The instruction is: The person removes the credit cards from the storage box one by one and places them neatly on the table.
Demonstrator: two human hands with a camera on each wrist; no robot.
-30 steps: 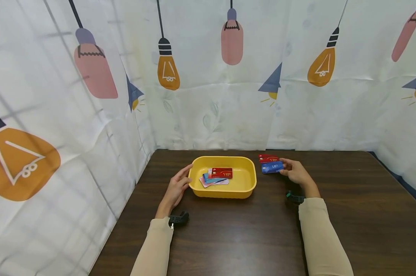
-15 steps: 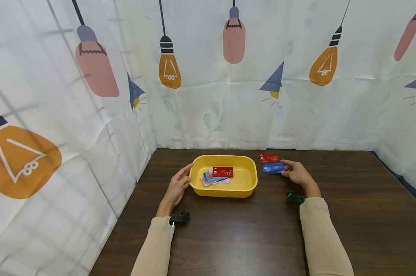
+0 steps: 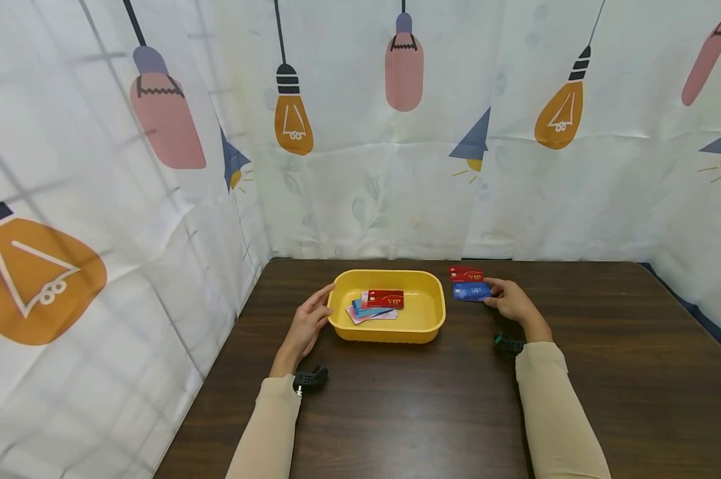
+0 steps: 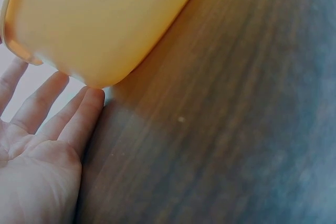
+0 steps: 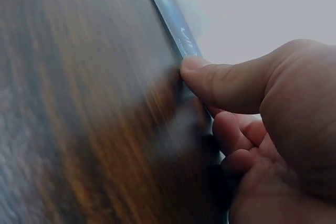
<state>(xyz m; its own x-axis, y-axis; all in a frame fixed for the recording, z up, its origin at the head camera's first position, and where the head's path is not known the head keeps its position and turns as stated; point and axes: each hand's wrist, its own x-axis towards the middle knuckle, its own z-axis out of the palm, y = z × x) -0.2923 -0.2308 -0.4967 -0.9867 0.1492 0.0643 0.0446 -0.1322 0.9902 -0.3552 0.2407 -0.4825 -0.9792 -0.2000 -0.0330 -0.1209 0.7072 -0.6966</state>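
In the head view, my left hand [image 3: 305,327] rests against the left end of a yellow plastic tray [image 3: 428,320]. Its fingers are nearly straight, and the left wrist view has their tips touching the tray wall [image 4: 105,30]. My right hand [image 3: 513,303] pinches the right end of a blue VIP card [image 3: 469,291] at table level. The right wrist view shows the thumb [image 5: 223,82] on the card's edge and other fingers curled below. A red VIP card [image 3: 463,273] lies just behind the blue one.
Inside the tray, a red VIP card [image 3: 386,299] lies over blue and pale cards [image 3: 360,317]. All this stands on a dark wooden table [image 3: 396,412]. A white curtain [image 3: 360,199] with printed lamps hangs behind and at the left.
The blue card, slightly tilted a second ago, now sits more squarely in front of the red card, with my right hand still at its end. My left hand stays at the tray.
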